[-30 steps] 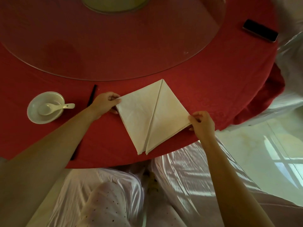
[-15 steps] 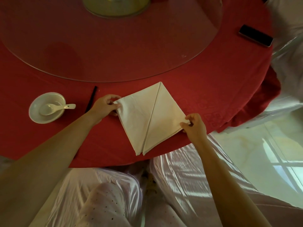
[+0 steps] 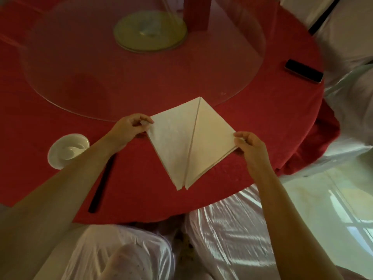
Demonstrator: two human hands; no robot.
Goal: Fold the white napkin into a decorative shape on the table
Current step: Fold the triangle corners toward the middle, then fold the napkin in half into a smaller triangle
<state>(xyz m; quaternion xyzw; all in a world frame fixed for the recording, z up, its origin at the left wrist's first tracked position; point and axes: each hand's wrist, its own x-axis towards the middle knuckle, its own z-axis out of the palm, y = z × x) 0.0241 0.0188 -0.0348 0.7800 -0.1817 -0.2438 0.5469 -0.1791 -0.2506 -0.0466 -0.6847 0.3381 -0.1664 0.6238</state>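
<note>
The white napkin (image 3: 191, 142) lies on the red tablecloth (image 3: 252, 122), folded into a diamond with a straight seam running from its far tip to its near tip. My left hand (image 3: 131, 127) pinches the napkin's left corner. My right hand (image 3: 249, 145) pinches the right corner, where several layers of cloth show at the edge. Both corners look slightly raised off the cloth.
A glass turntable (image 3: 141, 67) covers the table's middle, its rim just beyond the napkin. A white bowl with a spoon (image 3: 67, 150) and a black chopstick (image 3: 102, 184) sit left. A dark phone (image 3: 303, 71) lies far right. The table edge runs close below the napkin.
The camera has tilted up, showing more of the far table. Both hands keep their hold on the napkin's side corners; the napkin has barely shifted.
</note>
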